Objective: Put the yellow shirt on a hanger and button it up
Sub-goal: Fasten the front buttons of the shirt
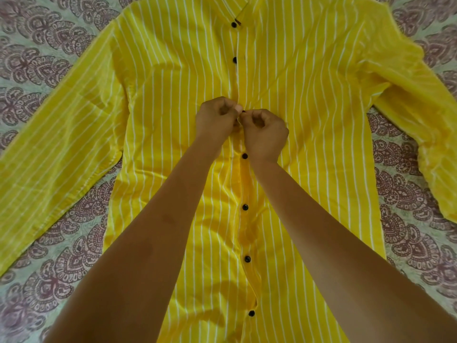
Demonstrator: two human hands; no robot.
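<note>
The yellow shirt (173, 78) with thin white stripes lies flat on a bed, collar far from me, sleeves spread to both sides. Small black buttons run down its middle; the top two (234, 60) sit closed, and lower ones (244, 207) lie along a placket that gapes slightly. My left hand (217, 117) and my right hand (264, 132) meet at the third button (243, 111), each pinching the placket edge there with curled fingers. No hanger shows in view.
A bedsheet (49, 58) with a pale green ground and maroon paisley print lies under the shirt and fills the rest of the view. The left sleeve (57, 154) reaches the frame's left edge; the right sleeve (420, 115) bends downward.
</note>
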